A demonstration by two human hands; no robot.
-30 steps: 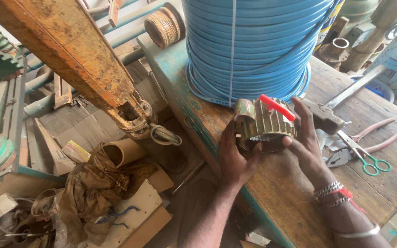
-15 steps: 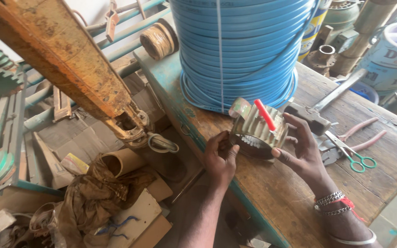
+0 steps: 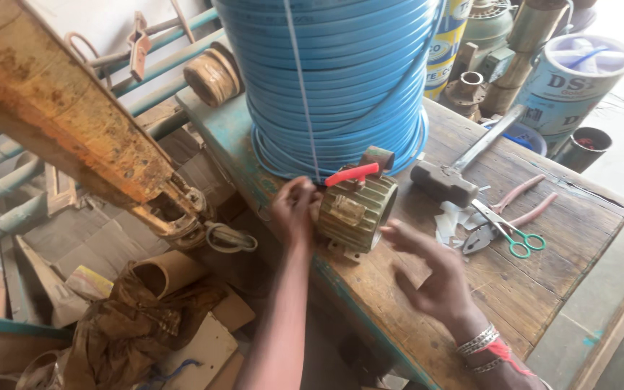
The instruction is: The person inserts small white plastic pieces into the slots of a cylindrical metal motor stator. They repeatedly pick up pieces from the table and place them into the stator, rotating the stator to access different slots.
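The ribbed motor housing (image 3: 357,211) sat on its side at the front edge of the wooden counter (image 3: 536,289), open end turned toward the right, a red strip (image 3: 352,174) lying across its top. The left hand (image 3: 295,209) was pressed up against its closed end, fingers curled onto the casing. The right hand (image 3: 431,274) hung open just beside the housing's mouth, fingers spread, gripping nothing, bracelets (image 3: 482,341) on the wrist. Right behind the housing rose a big coil of blue cable (image 3: 341,79), almost touching it. Off to the right lay a hammer (image 3: 445,182), its head near the housing, and beyond it pink-handled pliers (image 3: 521,206) and green-handled scissors (image 3: 518,237) over scraps of white paper. Tins and a labelled bucket (image 3: 575,83) stood along the counter's far side. On the left a rusty orange beam (image 3: 66,115) cut across the view, with cardboard and sacking (image 3: 131,318) heaped on the floor below.
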